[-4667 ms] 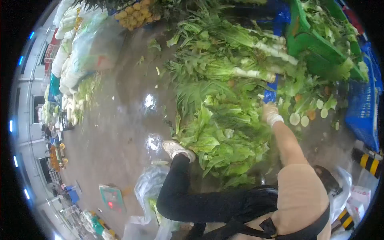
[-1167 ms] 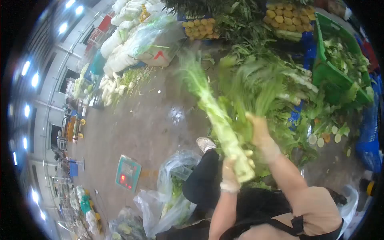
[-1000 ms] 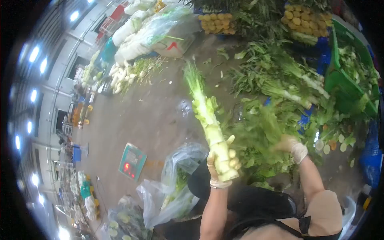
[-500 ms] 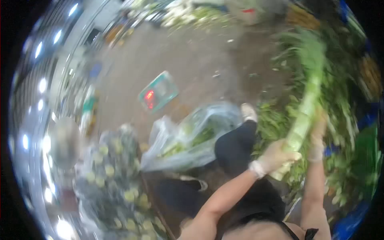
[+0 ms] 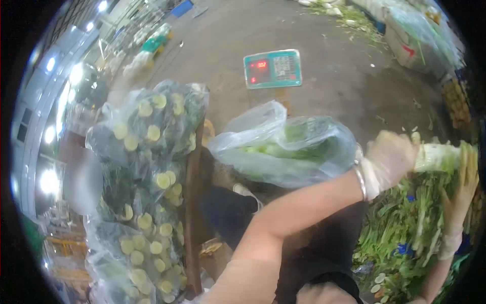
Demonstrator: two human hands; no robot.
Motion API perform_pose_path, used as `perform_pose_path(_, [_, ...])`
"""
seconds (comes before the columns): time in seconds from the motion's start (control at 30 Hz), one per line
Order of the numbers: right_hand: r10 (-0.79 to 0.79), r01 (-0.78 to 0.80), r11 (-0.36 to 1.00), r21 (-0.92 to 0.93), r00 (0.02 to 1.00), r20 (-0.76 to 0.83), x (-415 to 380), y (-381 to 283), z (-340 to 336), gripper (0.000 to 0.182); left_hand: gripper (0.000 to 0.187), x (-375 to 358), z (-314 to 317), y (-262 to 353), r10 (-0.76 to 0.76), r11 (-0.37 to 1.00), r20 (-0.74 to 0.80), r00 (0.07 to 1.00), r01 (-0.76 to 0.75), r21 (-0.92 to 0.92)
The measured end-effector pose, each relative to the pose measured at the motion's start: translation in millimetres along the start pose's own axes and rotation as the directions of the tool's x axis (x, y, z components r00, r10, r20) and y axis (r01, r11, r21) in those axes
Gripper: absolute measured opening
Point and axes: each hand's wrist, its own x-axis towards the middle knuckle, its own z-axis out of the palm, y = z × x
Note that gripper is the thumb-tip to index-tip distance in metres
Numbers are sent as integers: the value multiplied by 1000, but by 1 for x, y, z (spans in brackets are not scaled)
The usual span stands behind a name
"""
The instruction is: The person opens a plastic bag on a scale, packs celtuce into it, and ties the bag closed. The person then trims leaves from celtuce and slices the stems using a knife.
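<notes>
A thick pale-green leafy vegetable stalk lies nearly sideways at the right, its foliage end cut off by the dark edge of view. My left hand, in a thin glove, is closed at the stalk's near end and slightly blurred. My right hand, also gloved, wraps the stalk farther right, its fingers long across it. Below both hands spreads a heap of loose green leaves and stalks. In front of my legs, an open clear plastic bag holds more greens.
A scale display with red digits stands on the floor ahead. At left, clear bags of vegetables with round cut ends are stacked beside a brown edge. White sacks stand at upper right, near scattered trimmings.
The view has swung right. The stalk has gone from steeply upright to nearly level, and my left hand has moved farther out with it. My right hand stays on the stalk.
</notes>
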Motion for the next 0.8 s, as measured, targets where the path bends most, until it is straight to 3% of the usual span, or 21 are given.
perform_pose_path(0.03, [-37,47,991,-125,996,77,22,-20,2,80,53,3,-10,-3,32,999,-18,999,-32,36])
perform_pose_path(0.13, [-99,79,946,315,994,48,47,-10,60,66,59,10,-53,-16,134,986,-143,981,-118,114])
perform_pose_path(0.2, [5,-4,906,424,1000,-2,60,-15,77,56,78,-3,-125,-35,59,995,-201,978,-41,92])
perform_pose_path(0.27, [236,-91,609,788,969,-70,72,-1,106,50,94,-33,-151,-77,-71,986,-256,964,106,126])
perform_pose_path(0.33, [401,-80,417,905,910,-105,87,-7,91,47,107,-83,-133,-125,-325,868,-208,922,379,321])
perform_pose_path(0.4, [481,-13,307,951,865,-144,106,-30,56,47,112,-127,-106,-149,-547,661,-119,829,514,547])
perform_pose_path(0.47, [511,72,226,971,840,-182,127,-68,12,47,87,-173,-93,-185,-640,667,-79,764,604,436])
perform_pose_path(0.53, [520,142,155,978,830,-203,143,-104,-20,50,47,-214,-117,-201,-788,598,-47,614,780,184])
perform_pose_path(0.57, [534,157,117,981,823,-196,149,-120,-29,51,32,-225,-137,-198,-831,554,-83,549,831,-52])
perform_pose_path(0.6, [550,155,72,985,818,-169,155,-136,-34,53,20,-229,-164,-191,-873,485,-105,476,827,-285])
perform_pose_path(0.67, [688,175,-17,984,716,-116,148,-163,-21,53,19,-232,-221,-168,-952,188,80,294,773,-606])
perform_pose_path(0.7, [727,-81,-93,992,676,123,130,-168,-4,54,24,-261,-230,-173,-926,231,48,375,660,-715])
perform_pose_path(0.77, [481,-28,104,994,877,-25,134,-182,26,58,44,-287,-244,-170,-856,252,22,516,453,-855])
perform_pose_path(0.8, [342,25,188,982,936,-89,137,-187,41,60,44,-296,-244,-168,-860,253,14,511,451,-856])
